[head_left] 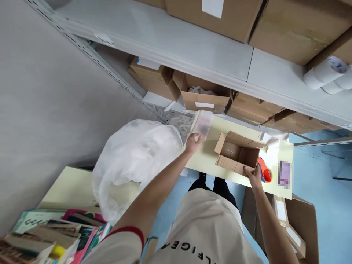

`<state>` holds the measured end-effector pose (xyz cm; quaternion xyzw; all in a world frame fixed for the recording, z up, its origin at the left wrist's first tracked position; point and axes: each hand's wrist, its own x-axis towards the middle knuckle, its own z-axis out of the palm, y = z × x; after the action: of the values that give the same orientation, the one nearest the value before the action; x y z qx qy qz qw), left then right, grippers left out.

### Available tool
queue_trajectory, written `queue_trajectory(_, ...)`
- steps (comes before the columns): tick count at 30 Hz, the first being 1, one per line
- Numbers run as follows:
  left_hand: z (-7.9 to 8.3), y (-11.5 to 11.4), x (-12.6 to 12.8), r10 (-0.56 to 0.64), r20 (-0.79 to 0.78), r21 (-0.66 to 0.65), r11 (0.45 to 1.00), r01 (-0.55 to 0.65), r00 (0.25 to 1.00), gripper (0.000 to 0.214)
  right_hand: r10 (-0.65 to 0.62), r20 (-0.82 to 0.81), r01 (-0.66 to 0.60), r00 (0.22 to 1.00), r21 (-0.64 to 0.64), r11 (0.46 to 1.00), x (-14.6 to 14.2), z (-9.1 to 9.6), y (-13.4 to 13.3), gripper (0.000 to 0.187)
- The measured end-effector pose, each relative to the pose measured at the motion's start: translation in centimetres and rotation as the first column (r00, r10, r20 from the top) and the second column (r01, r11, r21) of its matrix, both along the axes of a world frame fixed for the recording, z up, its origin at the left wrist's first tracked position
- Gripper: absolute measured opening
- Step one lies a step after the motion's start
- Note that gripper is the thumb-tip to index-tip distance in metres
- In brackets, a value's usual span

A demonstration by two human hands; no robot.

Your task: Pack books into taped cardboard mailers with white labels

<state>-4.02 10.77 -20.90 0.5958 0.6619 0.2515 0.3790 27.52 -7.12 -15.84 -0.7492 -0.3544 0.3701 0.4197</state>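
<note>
An open cardboard box lies on a pale yellow table. My right hand grips the box's near edge. My left hand reaches out to the table's far left corner and pinches the near end of a thin translucent plastic packet. An orange and blue tape dispenser sits just right of the box, next to my right hand.
A large clear plastic bag bulges at the left of the table. Metal shelving with cardboard boxes stands behind it. White rolls lie on the upper shelf. Colourful books pile up at bottom left. Another carton stands at bottom right.
</note>
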Motion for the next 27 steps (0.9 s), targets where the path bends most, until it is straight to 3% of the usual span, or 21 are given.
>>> queue_trajectory(3,-2.0,3.9,-0.2,0.122,-0.128,-0.085,0.987,-0.133,0.984,0.044,-0.017,-0.032,0.015,0.999,-0.072,0.997,-0.2,0.3,-0.2,0.077)
queue_trajectory(6,-3.8,5.9,0.5,0.129,-0.150,-0.136,0.979,-0.150,0.980,0.050,-0.032,-0.056,0.025,0.998,-0.120,0.993,-0.4,0.8,-0.3,0.078)
queue_trajectory(10,-5.3,5.7,1.5,0.138,-0.160,-0.126,0.979,-0.159,0.977,0.049,-0.037,-0.113,0.022,0.993,-0.134,0.991,-0.8,1.4,-0.1,0.078)
queue_trajectory(15,-5.0,4.5,1.8,0.159,-0.103,-0.144,0.974,-0.173,0.982,0.047,-0.028,-0.115,0.009,0.993,-0.164,0.986,-0.9,1.4,0.2,0.088)
queue_trajectory(18,-3.7,3.7,1.3,0.194,-0.069,-0.133,0.970,-0.202,0.979,0.041,0.005,-0.149,-0.033,0.989,-0.186,0.982,-0.7,1.2,0.2,0.092)
queue_trajectory(21,-1.0,2.8,-0.6,0.243,-0.027,-0.064,0.968,-0.245,0.970,0.033,0.032,-0.182,-0.063,0.983,-0.166,0.984,-0.5,0.8,0.2,0.092)
queue_trajectory(25,4.6,1.7,-4.2,0.256,0.034,0.055,0.965,-0.257,0.966,0.025,0.089,-0.214,-0.115,0.973,-0.111,0.987,-0.1,-0.7,0.4,0.088)
queue_trajectory(27,7.8,1.4,-5.1,0.207,0.118,0.146,0.964,-0.223,0.971,0.030,0.120,-0.187,-0.135,0.975,-0.070,0.988,0.2,-1.6,0.6,0.085)
